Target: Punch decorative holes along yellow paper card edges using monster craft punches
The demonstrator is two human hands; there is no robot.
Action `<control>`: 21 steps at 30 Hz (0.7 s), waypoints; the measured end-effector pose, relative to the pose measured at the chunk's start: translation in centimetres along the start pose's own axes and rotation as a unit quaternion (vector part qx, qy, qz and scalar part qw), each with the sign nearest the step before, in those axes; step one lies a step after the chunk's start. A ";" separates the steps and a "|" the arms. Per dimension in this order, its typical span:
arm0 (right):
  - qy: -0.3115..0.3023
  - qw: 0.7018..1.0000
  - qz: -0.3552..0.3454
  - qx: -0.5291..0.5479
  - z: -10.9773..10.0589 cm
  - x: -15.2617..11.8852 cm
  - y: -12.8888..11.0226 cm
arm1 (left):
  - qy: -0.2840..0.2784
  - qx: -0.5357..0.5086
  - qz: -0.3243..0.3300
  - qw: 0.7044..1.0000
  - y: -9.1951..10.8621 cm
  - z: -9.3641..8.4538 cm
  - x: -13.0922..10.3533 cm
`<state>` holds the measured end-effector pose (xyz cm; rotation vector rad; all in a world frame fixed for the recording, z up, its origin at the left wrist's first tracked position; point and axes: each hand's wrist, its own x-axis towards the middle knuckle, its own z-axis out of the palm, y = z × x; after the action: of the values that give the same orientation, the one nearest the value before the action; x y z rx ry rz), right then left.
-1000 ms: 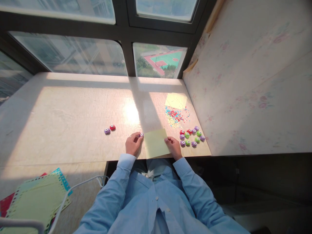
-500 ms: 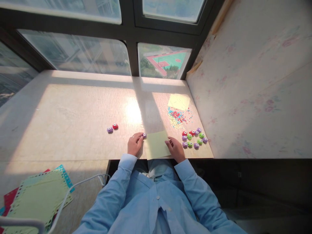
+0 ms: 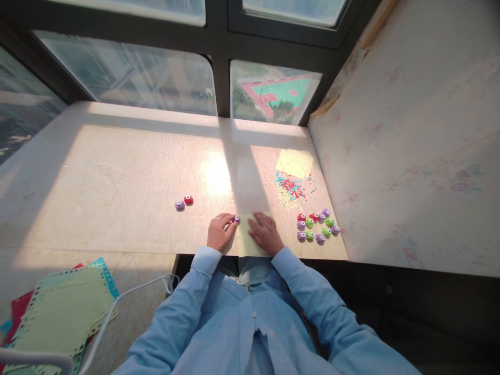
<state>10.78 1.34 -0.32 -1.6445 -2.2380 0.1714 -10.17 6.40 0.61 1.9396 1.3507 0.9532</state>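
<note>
My left hand (image 3: 220, 232) pinches a small purple paper punch (image 3: 237, 219) at the upper left edge of a pale yellow-green sheet of paper (image 3: 245, 242). Whether the sheet's edge sits inside the punch is too small to tell. Lying flat on the right part of that sheet is my right hand (image 3: 266, 233), its fingers stretched out and covering much of the paper. The sheet rests at the table's front edge, over my lap.
Left of my hands stand a purple punch (image 3: 179, 205) and a red punch (image 3: 188, 199). Several more punches (image 3: 321, 238) cluster at right, below scattered paper confetti (image 3: 289, 188) and a yellow sheet (image 3: 295, 162). Punched coloured sheets (image 3: 58, 307) and a white cable (image 3: 128, 291) lie lower left.
My right hand has moved left from the sheet's right edge and now lies flat across it. My left hand keeps its pinch on the purple punch. The view has shifted slightly.
</note>
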 end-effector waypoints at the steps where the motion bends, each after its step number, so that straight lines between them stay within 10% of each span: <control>1: 0.000 1.000 0.007 -0.002 0.2 0.0 -0.1 | -0.006 0.003 0.000 1.000 -0.1 -0.1 -0.1; 21: -0.018 0.999 0.040 0.023 -0.2 -0.1 -0.6 | 0.013 0.066 -0.046 0.997 0.5 0.6 -0.1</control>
<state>10.33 1.02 0.06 -1.7198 -2.1792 0.2738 -9.39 6.12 0.65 1.9489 1.5382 0.8677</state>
